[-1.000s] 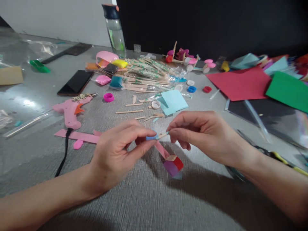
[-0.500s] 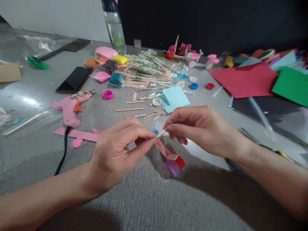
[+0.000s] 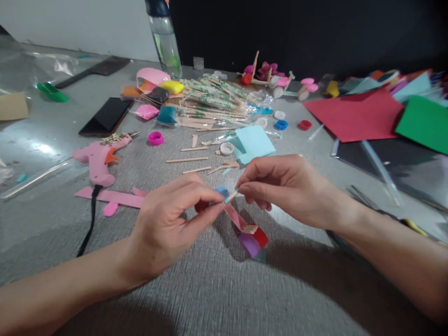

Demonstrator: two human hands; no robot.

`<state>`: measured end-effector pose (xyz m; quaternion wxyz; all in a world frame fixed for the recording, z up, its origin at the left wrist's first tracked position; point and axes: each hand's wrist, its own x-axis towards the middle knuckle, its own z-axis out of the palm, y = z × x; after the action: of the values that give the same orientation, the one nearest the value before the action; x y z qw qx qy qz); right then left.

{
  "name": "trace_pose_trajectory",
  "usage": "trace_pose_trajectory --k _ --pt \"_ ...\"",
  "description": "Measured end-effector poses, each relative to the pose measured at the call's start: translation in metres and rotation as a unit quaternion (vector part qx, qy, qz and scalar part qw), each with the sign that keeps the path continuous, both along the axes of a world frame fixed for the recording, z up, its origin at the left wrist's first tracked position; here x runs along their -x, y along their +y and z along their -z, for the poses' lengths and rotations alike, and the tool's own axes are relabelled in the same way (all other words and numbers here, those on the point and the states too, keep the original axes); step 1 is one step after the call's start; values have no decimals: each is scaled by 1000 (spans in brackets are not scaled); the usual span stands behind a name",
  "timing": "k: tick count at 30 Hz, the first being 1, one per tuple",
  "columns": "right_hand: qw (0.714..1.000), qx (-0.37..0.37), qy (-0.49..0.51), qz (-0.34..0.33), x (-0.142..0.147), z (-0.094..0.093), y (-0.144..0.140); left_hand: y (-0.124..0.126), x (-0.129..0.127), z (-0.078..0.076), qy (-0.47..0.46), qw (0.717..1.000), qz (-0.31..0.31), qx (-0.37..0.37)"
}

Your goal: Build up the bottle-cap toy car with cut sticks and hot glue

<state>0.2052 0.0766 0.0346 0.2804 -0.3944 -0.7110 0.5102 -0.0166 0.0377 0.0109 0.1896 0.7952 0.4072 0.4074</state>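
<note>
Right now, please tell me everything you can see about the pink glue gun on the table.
The glue gun looks like pink plastic with an orange trigger and a thin metal nozzle pointing right, toward a pink ring. It lies flat on its side on the grey table, left of both hands. A black cord runs from its handle toward the camera. The handle rests by a pink paper strip. Neither hand touches it.

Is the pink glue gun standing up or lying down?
Lying down. The pink glue gun rests flat on its side on the grey table, black cord trailing toward the camera.
</note>
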Motion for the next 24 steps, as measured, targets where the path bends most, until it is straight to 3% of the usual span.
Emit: trace_pose_trajectory --k 9,24 --pt "1000 16 -14 -4 0 0 1 3 0 3 -28 998 4 56" --pt "1000 7 -9 -14 0 1 2 1 1 3 -22 998 16 55"
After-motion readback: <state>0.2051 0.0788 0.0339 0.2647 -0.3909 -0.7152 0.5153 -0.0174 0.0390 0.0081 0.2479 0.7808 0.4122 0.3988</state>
